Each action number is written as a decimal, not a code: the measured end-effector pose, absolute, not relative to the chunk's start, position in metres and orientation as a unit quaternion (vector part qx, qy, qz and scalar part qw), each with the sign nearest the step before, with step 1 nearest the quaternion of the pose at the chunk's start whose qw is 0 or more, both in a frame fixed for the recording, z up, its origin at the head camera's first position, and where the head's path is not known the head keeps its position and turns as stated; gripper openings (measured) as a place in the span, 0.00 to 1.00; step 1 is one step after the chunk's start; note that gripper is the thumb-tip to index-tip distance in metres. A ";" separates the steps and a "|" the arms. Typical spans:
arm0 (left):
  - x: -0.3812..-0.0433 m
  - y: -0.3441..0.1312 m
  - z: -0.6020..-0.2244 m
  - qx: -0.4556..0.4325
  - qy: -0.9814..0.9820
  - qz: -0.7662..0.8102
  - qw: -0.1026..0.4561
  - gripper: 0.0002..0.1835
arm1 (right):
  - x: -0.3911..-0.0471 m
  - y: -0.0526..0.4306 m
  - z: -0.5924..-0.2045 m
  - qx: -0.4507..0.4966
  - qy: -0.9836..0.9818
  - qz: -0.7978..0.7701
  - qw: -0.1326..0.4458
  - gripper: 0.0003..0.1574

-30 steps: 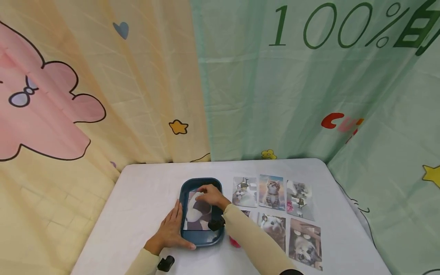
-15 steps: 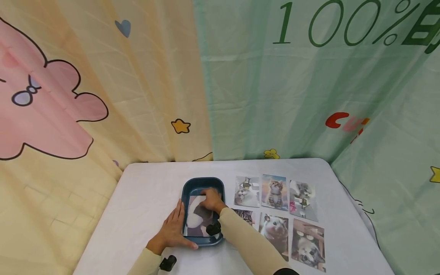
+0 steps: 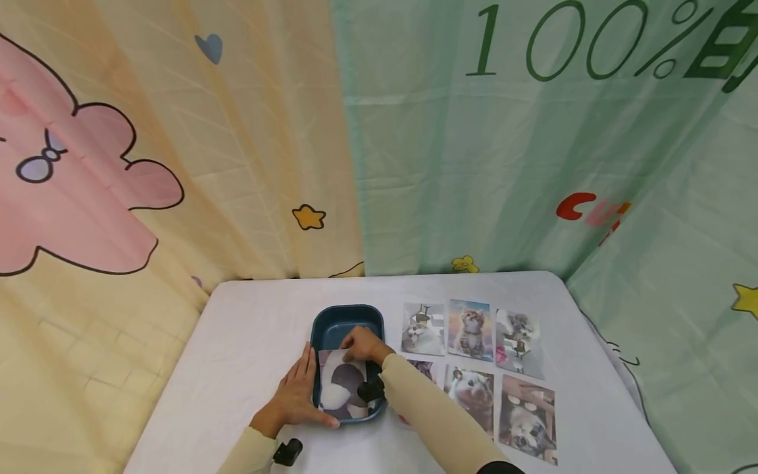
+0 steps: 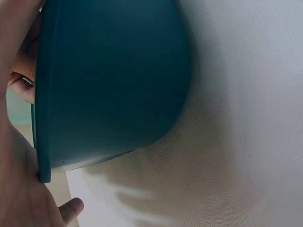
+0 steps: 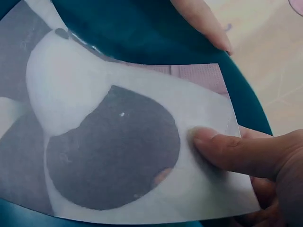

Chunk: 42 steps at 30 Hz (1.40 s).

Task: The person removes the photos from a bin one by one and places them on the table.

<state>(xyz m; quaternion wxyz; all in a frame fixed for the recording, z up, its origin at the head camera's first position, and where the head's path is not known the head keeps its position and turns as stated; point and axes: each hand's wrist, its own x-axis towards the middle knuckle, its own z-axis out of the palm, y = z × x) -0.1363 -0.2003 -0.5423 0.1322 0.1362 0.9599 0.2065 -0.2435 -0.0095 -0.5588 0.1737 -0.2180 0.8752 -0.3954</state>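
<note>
My right hand (image 3: pixel 364 345) pinches the far edge of a photo card (image 3: pixel 333 396) inside a dark teal rectangular tray (image 3: pixel 331 333). In the right wrist view the thumb lies on the card's face, with fingers behind it. Grey and white rounded shapes cover the slightly bowed card (image 5: pixel 113 146). It slants up from the tray's near end. Against the tray's left side rests my left hand (image 3: pixel 295 396), fingers straight along the rim and thumb stretched by the near left corner. In the left wrist view, the palm touches the tray's rim (image 4: pixel 43 118).
To the tray's right, several animal photo cards lie in two rows, including a kitten card (image 3: pixel 470 329), a hamster card (image 3: pixel 470 395) and a cat card (image 3: pixel 527 421). My right forearm partly covers the near row. Printed curtains (image 3: pixel 414 164) surround the white table (image 3: pixel 249 329).
The right hand has drawn the photo card toward the near end of the tray and its far edge has risen, baring the tray's far floor. My left hand stays in place.
</note>
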 end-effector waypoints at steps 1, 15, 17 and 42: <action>-0.136 -0.200 -0.542 0.136 0.960 0.208 0.132 0.83 | -0.245 -0.008 -0.558 -0.229 0.875 -0.391 0.171 0.05; -0.139 -0.202 -0.542 0.141 0.957 0.211 0.142 0.83 | -0.235 0.010 -0.532 -0.215 0.890 -0.393 0.083 0.04; -0.140 -0.203 -0.542 0.140 0.957 0.210 0.142 0.84 | -0.235 0.015 -0.531 -0.214 0.888 -0.401 0.069 0.06; -0.140 -0.202 -0.545 0.132 0.956 0.214 0.155 0.85 | -0.232 0.131 -0.532 -0.094 0.815 -0.572 0.000 0.08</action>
